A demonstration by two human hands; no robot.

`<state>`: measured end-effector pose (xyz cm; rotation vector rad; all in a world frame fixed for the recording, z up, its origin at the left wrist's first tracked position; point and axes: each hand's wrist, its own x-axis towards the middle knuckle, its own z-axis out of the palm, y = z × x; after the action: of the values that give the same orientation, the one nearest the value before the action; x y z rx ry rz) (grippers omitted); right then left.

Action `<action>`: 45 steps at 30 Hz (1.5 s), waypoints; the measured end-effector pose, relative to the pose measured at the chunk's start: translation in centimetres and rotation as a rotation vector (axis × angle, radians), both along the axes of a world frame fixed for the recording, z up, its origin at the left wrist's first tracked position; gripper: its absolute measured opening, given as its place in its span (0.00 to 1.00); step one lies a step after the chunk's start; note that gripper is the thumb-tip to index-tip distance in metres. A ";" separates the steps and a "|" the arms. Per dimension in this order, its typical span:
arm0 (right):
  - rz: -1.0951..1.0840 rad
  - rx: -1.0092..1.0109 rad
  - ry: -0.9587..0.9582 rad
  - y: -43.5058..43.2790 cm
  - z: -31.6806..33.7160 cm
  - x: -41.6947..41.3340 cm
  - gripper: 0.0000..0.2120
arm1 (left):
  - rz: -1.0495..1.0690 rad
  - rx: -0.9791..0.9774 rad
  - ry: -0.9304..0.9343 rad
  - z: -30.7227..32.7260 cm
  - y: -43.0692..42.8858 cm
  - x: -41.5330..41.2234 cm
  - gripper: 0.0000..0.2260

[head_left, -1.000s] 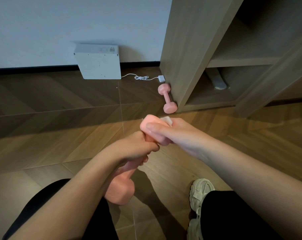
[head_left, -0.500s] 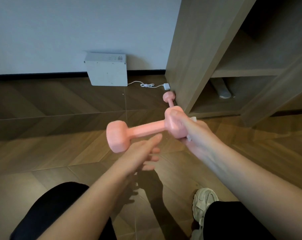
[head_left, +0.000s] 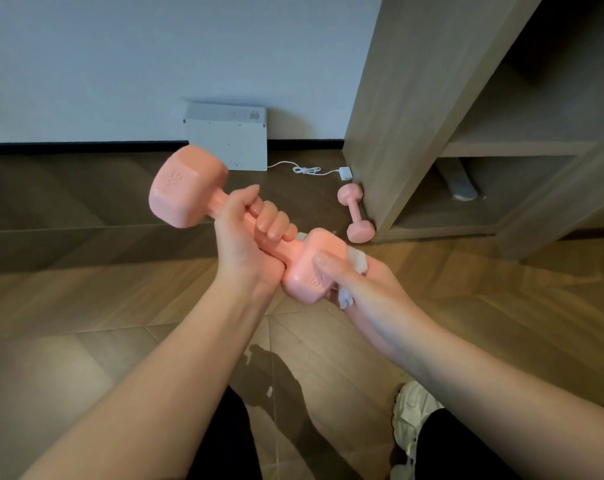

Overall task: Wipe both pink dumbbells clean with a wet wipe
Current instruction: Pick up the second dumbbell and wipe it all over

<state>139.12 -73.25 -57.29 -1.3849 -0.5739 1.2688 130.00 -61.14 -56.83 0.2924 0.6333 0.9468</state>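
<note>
I hold one pink dumbbell (head_left: 186,188) in the air, tilted, its far head up at the left. My left hand (head_left: 248,233) grips its handle with the fingers curled round it. My right hand (head_left: 352,285) cups the near head, thumb on its face, with a white wet wipe (head_left: 357,263) pressed between palm and head; only the wipe's edges show. The second pink dumbbell (head_left: 356,213) lies on the wooden floor against the foot of the cabinet.
A wooden cabinet (head_left: 407,98) with open shelves stands at the right. A white box (head_left: 229,140) leans on the wall, its white cable and plug (head_left: 345,173) trailing toward the cabinet. My knees and a pale shoe (head_left: 411,417) are at the bottom.
The dumbbell swung from upright to tilted, its free head now up at the left. My left hand let go for a moment and now grips the handle again. My right hand stays on one head.
</note>
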 end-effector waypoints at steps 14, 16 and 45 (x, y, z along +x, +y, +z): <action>0.232 0.097 -0.727 0.5 -0.7 0.1 0.22 | -0.018 0.058 0.128 -0.9 0.6 -1.7 0.19; 0.082 0.136 -0.846 0.1 -1.3 -0.1 0.23 | -0.023 0.063 0.150 -1.1 0.5 -1.8 0.19; 0.306 0.100 -0.720 0.2 0.1 -0.8 0.31 | -0.058 0.199 0.089 -0.1 0.4 -3.0 0.18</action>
<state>138.29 -73.09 -57.18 -1.7051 -1.3629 0.9249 127.00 -60.77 -56.95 0.5296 0.6094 0.9462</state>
